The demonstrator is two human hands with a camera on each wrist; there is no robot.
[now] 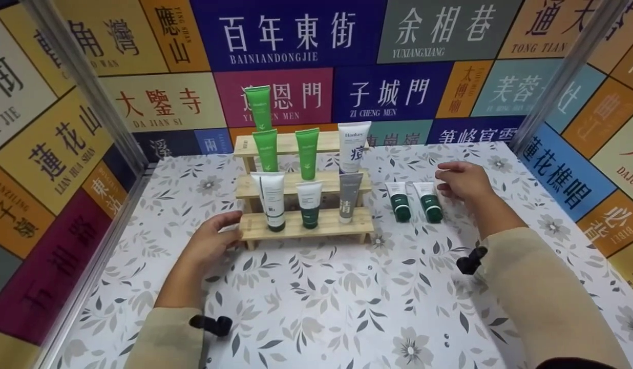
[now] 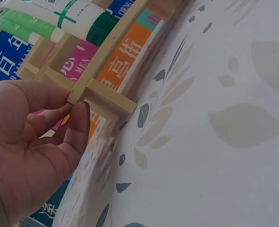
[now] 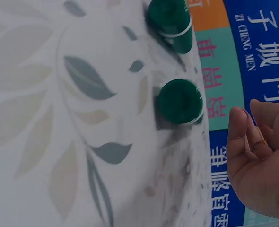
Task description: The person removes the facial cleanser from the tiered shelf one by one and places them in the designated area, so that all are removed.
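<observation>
Left hand (image 1: 212, 240) pinches — right hand (image 1: 466, 180) curls loosely.

On the counter (image 1: 296, 318) is a stepped stand (image 1: 329, 225): three near tubes (image 1: 310, 205), three middle tubes (image 1: 307, 154), one far tube (image 1: 260, 105) at left. A pair of tubes (image 1: 430, 202) lies right of it, left of the right hand (image 1: 465, 179). The left hand (image 1: 214, 238) meets its near left end.

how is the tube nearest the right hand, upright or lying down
Lying down: the tube rests on the tabletop, its green cap seen end-on in the right wrist view.
</observation>
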